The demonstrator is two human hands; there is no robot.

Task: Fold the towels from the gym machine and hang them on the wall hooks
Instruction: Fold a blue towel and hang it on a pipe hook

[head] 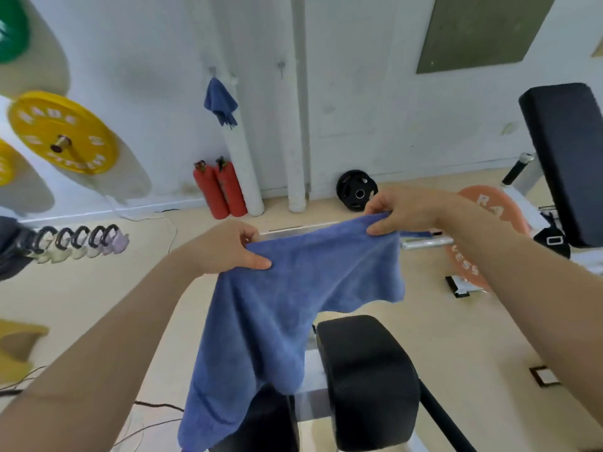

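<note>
The blue towel (293,305) hangs over the black seat pad (368,380). Its top edge runs sideways between the left hand (228,246) and the right hand (401,210), and the fingers of both pinch it. The free hook (281,68) is well beyond the pad.

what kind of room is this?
Most likely a gym weight room: a mounted yellow weight plate, a black weight plate standing on edge, and a black padded seat.

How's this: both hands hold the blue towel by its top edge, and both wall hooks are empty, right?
Wrong on the hooks. The head view shows the left hook already carries a hung blue towel; only the right hook is empty.
</note>
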